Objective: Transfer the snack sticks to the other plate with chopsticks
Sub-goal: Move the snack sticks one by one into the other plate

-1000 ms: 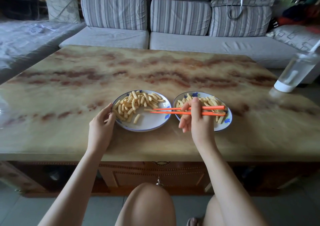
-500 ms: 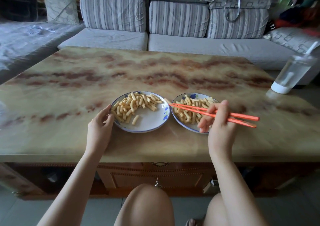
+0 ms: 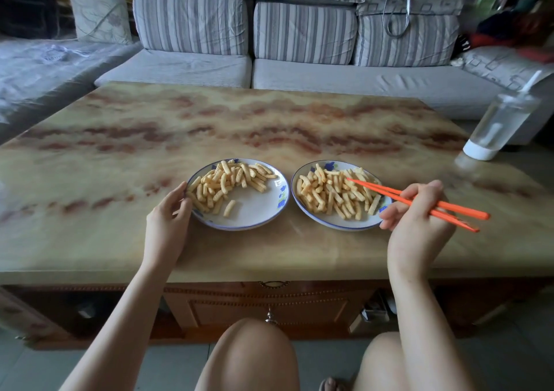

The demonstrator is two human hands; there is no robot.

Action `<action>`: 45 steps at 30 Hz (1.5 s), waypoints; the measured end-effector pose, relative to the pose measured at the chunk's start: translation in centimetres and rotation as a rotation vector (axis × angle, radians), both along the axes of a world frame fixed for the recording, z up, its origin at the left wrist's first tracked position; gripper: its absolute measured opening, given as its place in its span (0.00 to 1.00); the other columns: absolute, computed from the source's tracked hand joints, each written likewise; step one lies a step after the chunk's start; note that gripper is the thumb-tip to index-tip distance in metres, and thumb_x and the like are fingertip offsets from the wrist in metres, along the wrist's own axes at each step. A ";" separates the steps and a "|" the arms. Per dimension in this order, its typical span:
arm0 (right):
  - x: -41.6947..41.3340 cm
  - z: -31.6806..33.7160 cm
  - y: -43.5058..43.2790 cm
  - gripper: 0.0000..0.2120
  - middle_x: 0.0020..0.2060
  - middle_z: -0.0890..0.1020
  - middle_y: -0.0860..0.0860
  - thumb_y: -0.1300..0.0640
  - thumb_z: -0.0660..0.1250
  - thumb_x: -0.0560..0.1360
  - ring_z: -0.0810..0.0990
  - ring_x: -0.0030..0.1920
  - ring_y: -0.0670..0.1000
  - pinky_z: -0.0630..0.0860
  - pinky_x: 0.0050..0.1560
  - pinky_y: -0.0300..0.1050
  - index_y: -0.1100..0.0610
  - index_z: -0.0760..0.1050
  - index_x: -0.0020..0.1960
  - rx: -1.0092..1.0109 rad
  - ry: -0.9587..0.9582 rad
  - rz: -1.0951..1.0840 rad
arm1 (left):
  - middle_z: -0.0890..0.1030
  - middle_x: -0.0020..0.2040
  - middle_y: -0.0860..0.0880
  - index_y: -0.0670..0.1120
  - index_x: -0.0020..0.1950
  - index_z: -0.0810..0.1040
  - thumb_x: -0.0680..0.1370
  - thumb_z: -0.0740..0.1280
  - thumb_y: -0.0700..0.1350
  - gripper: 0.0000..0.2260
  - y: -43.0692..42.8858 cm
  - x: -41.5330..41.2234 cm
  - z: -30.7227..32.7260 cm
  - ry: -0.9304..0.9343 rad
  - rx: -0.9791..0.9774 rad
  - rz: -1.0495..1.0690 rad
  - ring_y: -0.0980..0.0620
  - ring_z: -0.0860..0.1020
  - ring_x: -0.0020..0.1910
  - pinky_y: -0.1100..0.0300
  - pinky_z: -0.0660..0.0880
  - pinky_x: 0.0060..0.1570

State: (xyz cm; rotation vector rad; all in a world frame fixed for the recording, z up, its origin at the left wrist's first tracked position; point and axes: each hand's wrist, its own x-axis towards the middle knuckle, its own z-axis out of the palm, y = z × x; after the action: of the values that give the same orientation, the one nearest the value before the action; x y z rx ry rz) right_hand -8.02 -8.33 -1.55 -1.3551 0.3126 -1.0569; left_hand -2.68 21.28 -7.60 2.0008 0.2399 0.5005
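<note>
Marbled tabletop (image 3: 269, 126): your right hand (image 3: 416, 225) grips orange plastic chopsticks (image 3: 461, 210), tips now swung over the right blue-rimmed plate (image 3: 338, 225) of yellow snack sticks (image 3: 329, 192), likely delivering; left of it, your left hand (image 3: 166, 225) pinches the matching plate (image 3: 257, 210).

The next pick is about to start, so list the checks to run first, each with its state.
1. Grip: right hand holds chopsticks: ok.
2. Load: chopstick tips empty above the snack sticks: cannot tell.
3. Support: left hand holds the left plate by its rim: ok.
4. Plates: right plate flat on the table, apart from the left plate: ok.
5. Path: bottle upright, far right of both plates: ok.
</note>
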 end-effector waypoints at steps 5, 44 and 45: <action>-0.2 0.1 0.2 0.19 0.19 0.73 0.53 0.53 0.52 0.83 0.70 0.18 0.51 0.67 0.23 0.38 0.57 0.68 0.35 -0.017 0.003 0.009 | 0.77 0.64 0.50 0.46 0.69 0.74 0.79 0.61 0.41 0.17 -0.1 0.0 0.1 -0.010 0.005 -0.004 0.64 0.70 0.56 0.78 0.63 0.49; -0.6 -0.9 7.1 0.20 0.21 0.72 0.59 0.50 0.51 0.81 0.72 0.19 0.51 0.67 0.21 0.37 0.59 0.70 0.36 -0.186 0.070 0.574 | 0.78 0.62 0.50 0.46 0.68 0.75 0.79 0.62 0.41 0.17 0.0 0.1 -0.1 -0.019 0.011 -0.003 0.64 0.71 0.54 0.81 0.61 0.45; -0.5 -0.8 6.8 0.20 0.22 0.72 0.60 0.49 0.51 0.80 0.72 0.20 0.50 0.67 0.21 0.37 0.60 0.69 0.36 -0.161 0.057 0.544 | 0.78 0.62 0.50 0.46 0.68 0.75 0.79 0.62 0.41 0.17 0.0 0.1 -0.1 -0.017 0.011 -0.002 0.64 0.71 0.54 0.81 0.61 0.45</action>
State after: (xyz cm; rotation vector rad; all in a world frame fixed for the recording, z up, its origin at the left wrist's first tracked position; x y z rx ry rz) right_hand -8.54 -1.53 -2.31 -1.5019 -0.1044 -0.5970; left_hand -2.57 21.33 -7.66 2.0069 0.2251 0.5183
